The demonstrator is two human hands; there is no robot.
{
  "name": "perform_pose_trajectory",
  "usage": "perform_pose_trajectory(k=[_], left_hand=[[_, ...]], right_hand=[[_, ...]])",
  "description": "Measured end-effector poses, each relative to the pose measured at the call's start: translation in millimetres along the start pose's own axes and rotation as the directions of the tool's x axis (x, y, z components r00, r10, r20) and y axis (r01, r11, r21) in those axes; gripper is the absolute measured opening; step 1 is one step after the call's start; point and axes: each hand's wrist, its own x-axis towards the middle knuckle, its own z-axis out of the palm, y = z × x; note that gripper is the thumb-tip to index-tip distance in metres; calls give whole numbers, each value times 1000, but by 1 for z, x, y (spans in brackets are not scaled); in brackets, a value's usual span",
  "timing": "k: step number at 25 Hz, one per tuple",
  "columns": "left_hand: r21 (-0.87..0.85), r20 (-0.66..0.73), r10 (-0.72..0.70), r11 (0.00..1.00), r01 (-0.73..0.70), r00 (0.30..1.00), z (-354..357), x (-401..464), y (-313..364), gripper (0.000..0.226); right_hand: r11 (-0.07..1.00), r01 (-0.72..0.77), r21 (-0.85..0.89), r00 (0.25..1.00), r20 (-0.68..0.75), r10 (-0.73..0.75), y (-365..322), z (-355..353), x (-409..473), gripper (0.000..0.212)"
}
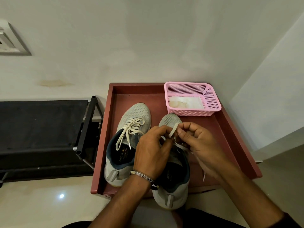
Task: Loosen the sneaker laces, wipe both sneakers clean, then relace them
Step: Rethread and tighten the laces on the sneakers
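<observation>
I pinch the right sneaker's lace (173, 130) between my left hand (152, 149) and right hand (203, 145), lifting a loop above the right sneaker (172, 183) to work it through the eyelets. The left sneaker (126, 142) sits just beside it, and the pink basket (191, 111) stays just beyond its toe, within reach.

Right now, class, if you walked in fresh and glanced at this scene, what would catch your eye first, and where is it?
First, the two hands meeting mid-frame: the left hand and right hand both pinch a loop of cream flat shoelace over the right-side grey mesh sneaker. Next, the bright pink perforated plastic basket in the far right corner of the reddish-brown wooden tray. The other grey mesh sneaker lies beside, laces loose.
</observation>
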Motion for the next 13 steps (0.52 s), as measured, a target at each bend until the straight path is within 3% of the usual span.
perform_pose_trajectory(k=[2, 4, 6, 7, 8, 11, 13], left_hand=[[-50, -9, -32, 998, 32, 999, -2, 0, -2, 17], [-58, -3, -46, 997, 45, 999, -3, 1, -2, 17], [-40, -2, -52, 998, 52, 999, -3, 1, -1, 16], [-37, -3, -57, 998, 57, 998, -3, 1, -1, 16], [-41, 5, -62, 997, 62, 998, -4, 1, 0, 16], [-55, 89, -36, 998, 41, 995, -5, 1, 0, 14], [-84, 132, -8, 996, 19, 991, -6, 2, 0, 10]], right_hand=[[999, -3, 42, 1000, 30, 2, -3, -4, -1, 28], [973, 146, -178, 988, -16, -151, -6, -12, -2, 30], [750, 305, -586, 925, -5, -380, -9, -17, -4, 25], [674, 328, -662, 899, -1, -438, -9, -17, -5, 21], [678, 321, -661, 895, -23, -446, -9, -17, -6, 19], [863, 200, -465, 947, -134, -292, -7, -18, -2, 16], [828, 182, -530, 944, -141, -297, -4, -22, 0, 18]])
